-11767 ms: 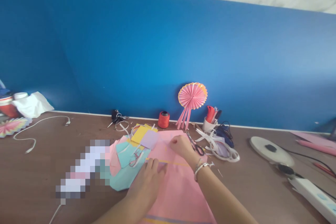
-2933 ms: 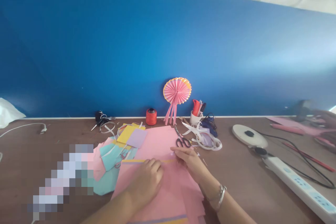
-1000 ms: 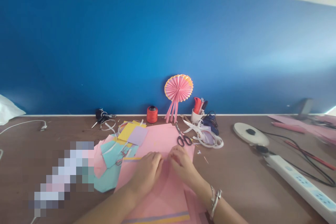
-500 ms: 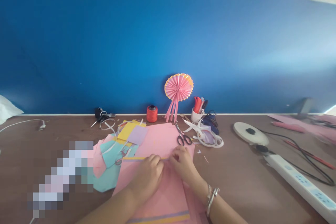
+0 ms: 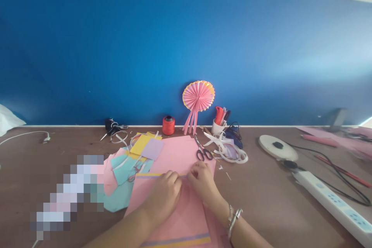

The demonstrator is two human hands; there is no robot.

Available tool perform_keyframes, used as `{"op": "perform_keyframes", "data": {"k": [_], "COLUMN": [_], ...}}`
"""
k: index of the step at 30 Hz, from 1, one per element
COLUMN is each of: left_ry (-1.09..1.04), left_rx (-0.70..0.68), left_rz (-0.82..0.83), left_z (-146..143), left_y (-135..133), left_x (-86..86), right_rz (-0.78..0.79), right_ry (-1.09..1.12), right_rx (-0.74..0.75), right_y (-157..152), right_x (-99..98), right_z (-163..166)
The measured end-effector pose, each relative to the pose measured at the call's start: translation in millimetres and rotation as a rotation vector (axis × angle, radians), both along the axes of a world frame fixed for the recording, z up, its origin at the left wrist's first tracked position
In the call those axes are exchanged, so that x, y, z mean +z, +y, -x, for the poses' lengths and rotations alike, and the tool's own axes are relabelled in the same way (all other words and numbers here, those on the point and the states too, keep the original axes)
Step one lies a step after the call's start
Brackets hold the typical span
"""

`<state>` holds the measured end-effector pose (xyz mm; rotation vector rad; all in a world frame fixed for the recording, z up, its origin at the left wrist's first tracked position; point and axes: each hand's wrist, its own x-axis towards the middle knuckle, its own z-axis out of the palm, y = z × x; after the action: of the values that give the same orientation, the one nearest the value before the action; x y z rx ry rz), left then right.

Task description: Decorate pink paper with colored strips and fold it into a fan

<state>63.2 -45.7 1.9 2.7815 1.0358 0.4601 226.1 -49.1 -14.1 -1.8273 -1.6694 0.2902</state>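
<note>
A pink sheet of paper with yellow and purple bands along its near and far edges lies in front of me. My left hand rests on its far edge, fingers curled and closed on the banded paper. Just to the right, my right hand pinches the same edge, thumb and fingers together; the fingertips are partly hidden. More pink paper lies flat beneath and beyond. Black-handled scissors rest on it, just past my right hand.
Yellow, purple and teal paper scraps lie to the left. Along the blue wall stand a red thread spool, a pleated pink paper rosette and a white pen cup. White ribbon and a power strip are on the right.
</note>
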Motion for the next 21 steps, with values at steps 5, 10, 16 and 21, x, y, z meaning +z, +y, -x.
{"op": "perform_keyframes", "data": {"k": [5,10,16,21], "left_ry": [0.011,0.008,0.013,0.096], "left_rx": [-0.003,-0.001,-0.007,-0.015], "left_rz": [0.017,0.017,0.005,-0.026], "left_z": [-0.1,-0.4,-1.1,-3.3], "left_y": [0.2,-0.7,-1.2,-1.9], "left_x": [-0.1,1.6,4.0,5.0], "right_rz": [-0.014,-0.017,-0.004,0.016], "right_ry": [-0.008,-0.008,-0.011,-0.009], "right_rx": [0.003,0.016,-0.001,0.000], "right_y": [0.9,1.0,0.5,-0.9], "right_x": [-5.4,-7.0,-5.3,-2.5], "right_z": [-1.9,-2.5,-1.7,-0.3]}}
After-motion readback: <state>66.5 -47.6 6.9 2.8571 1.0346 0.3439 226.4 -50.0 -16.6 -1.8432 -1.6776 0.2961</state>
